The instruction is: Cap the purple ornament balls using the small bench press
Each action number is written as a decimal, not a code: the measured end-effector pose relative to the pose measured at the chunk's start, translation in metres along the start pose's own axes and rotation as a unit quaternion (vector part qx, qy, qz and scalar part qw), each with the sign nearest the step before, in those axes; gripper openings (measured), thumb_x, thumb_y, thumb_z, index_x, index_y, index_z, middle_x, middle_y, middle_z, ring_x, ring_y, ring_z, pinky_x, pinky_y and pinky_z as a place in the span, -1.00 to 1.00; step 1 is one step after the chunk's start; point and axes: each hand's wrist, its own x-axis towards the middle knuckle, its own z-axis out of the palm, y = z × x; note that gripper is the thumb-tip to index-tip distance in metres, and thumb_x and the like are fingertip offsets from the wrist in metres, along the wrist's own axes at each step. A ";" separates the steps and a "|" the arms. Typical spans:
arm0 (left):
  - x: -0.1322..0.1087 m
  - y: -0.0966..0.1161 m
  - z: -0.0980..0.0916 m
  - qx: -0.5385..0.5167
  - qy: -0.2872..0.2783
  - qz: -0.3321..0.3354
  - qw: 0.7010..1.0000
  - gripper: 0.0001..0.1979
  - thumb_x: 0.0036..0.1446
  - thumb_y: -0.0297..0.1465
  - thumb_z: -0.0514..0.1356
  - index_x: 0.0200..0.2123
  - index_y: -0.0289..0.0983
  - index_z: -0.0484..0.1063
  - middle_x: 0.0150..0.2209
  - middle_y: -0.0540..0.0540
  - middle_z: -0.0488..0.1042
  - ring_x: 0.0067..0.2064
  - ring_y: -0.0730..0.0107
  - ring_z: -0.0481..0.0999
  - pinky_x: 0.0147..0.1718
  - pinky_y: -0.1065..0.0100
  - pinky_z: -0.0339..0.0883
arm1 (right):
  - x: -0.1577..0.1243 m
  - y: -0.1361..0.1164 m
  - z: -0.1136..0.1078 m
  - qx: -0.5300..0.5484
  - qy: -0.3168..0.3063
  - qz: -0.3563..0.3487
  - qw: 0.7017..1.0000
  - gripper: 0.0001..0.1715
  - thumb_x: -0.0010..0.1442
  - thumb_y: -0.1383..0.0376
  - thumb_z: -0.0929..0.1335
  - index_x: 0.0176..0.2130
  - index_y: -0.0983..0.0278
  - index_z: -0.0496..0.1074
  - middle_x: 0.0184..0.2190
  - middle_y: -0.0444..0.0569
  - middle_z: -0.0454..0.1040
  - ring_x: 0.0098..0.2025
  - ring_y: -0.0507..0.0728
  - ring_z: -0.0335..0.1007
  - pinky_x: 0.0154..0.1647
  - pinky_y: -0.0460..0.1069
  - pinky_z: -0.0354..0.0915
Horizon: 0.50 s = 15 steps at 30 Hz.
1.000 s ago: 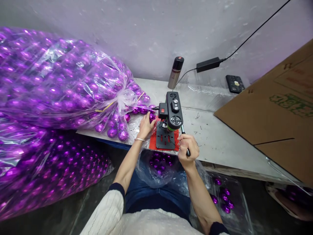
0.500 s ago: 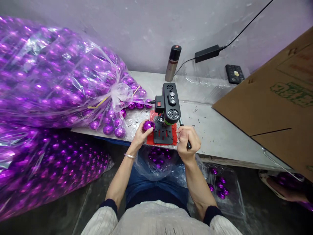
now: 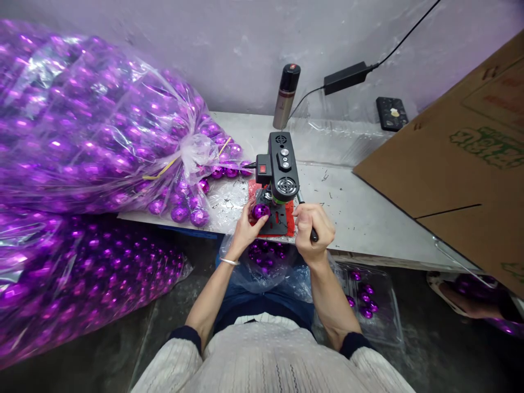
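Between the thumb and fingers of my left hand (image 3: 246, 229) is a shiny purple ball (image 3: 261, 211), held over the left part of the black slotted base of a small bench drill press (image 3: 283, 169). The press has a black head with two fan grilles and a red switch at its left. My right hand (image 3: 314, 229) is wrapped around the black-gripped lever (image 3: 314, 236) at the press's right side. A red sheet (image 3: 290, 218) lies under the base. The tool tip beneath the head is hard to make out.
Large clear bags of purple balls (image 3: 82, 125) crowd the left. A spray can (image 3: 286, 97), a power adapter (image 3: 346, 78) and a phone (image 3: 392, 113) are behind the press. A cardboard box (image 3: 458, 164) leans at right. More balls lie in a bag on my lap and a clear tray (image 3: 380, 322).
My left hand has carried the ball rightward, from beside the base to over it. My right hand keeps its hold on the lever. The whole view has shifted slightly.
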 end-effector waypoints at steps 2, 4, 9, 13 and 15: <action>0.000 0.000 0.003 0.065 0.002 0.020 0.998 -0.33 0.16 -0.13 0.37 0.26 -0.21 0.30 0.19 -0.23 0.50 0.17 0.11 0.55 0.19 0.09 0.44 | -0.001 0.000 0.000 -0.001 -0.003 -0.005 1.000 -0.70 0.33 0.47 0.24 -0.42 0.21 0.32 -0.47 -0.12 0.43 -0.39 0.05 0.43 -0.39 -0.03 0.30; 0.002 0.000 0.006 0.118 -0.001 0.046 0.992 -0.38 0.14 -0.14 0.39 0.21 -0.23 0.36 0.12 -0.23 0.55 0.13 0.08 0.58 0.17 0.06 0.45 | -0.002 0.000 0.000 -0.001 -0.004 -0.008 1.000 -0.71 0.32 0.48 0.24 -0.41 0.21 0.32 -0.46 -0.12 0.44 -0.38 0.05 0.44 -0.39 -0.03 0.30; 0.009 -0.005 0.010 0.195 0.002 0.127 0.973 -0.38 0.11 -0.16 0.42 0.18 -0.25 0.39 0.10 -0.28 0.56 0.14 -0.01 0.57 0.15 -0.01 0.45 | -0.005 0.002 0.000 -0.003 -0.009 -0.011 1.000 -0.73 0.30 0.50 0.26 -0.39 0.21 0.33 -0.45 -0.12 0.45 -0.37 0.05 0.44 -0.38 -0.03 0.32; 0.013 -0.009 0.012 0.213 0.001 0.172 0.962 -0.37 0.11 -0.12 0.41 0.18 -0.24 0.39 0.07 -0.26 0.56 0.14 0.00 0.56 0.15 -0.01 0.44 | -0.007 0.003 -0.001 -0.006 -0.008 -0.010 1.000 -0.73 0.30 0.50 0.25 -0.39 0.21 0.34 -0.44 -0.11 0.47 -0.37 0.05 0.45 -0.38 -0.03 0.31; 0.013 -0.012 0.015 0.210 0.004 0.183 0.960 -0.36 0.11 -0.11 0.41 0.19 -0.24 0.39 0.08 -0.26 0.55 0.14 0.00 0.54 0.16 -0.02 0.42 | -0.008 0.004 -0.001 -0.007 -0.008 -0.012 1.000 -0.74 0.30 0.49 0.25 -0.39 0.21 0.34 -0.44 -0.11 0.47 -0.37 0.06 0.45 -0.37 -0.02 0.31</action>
